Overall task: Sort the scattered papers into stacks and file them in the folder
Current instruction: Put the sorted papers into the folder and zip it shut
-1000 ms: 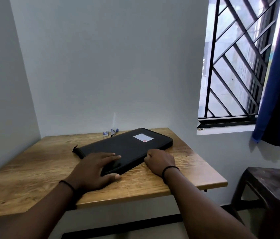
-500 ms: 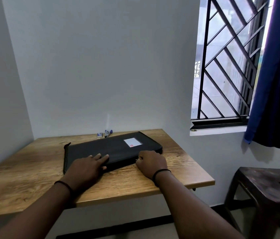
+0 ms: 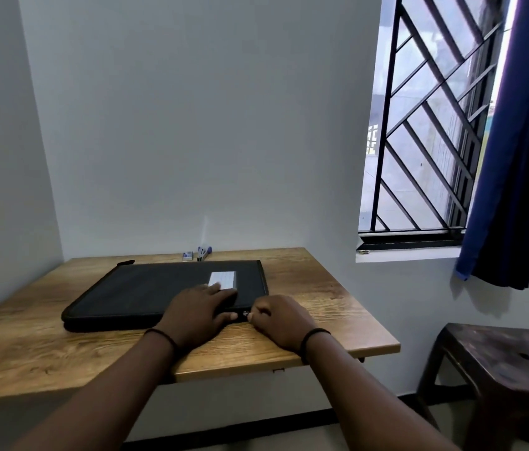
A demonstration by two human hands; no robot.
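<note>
A closed black zip folder [image 3: 146, 291] with a white label [image 3: 222, 279] lies flat on the wooden table [image 3: 29, 353]. My left hand [image 3: 196, 312] rests flat on the folder's top near its front right corner, fingers straight and thumb against the front edge. My right hand [image 3: 281, 319] sits on the table just right of that corner, its curled fingers pinching the small metal zipper pull [image 3: 244, 315]. No loose papers are in view.
Pens [image 3: 204, 253] and a small box [image 3: 187, 255] lie at the table's back edge by the wall. A dark wooden stool [image 3: 500, 356] stands right of the table, under a barred window [image 3: 419, 141] with a blue curtain [image 3: 517, 157].
The folder has turned from a slant to lie square with the table. Both hands have moved along its front edge to the right corner, and my right hand has come onto the zipper pull.
</note>
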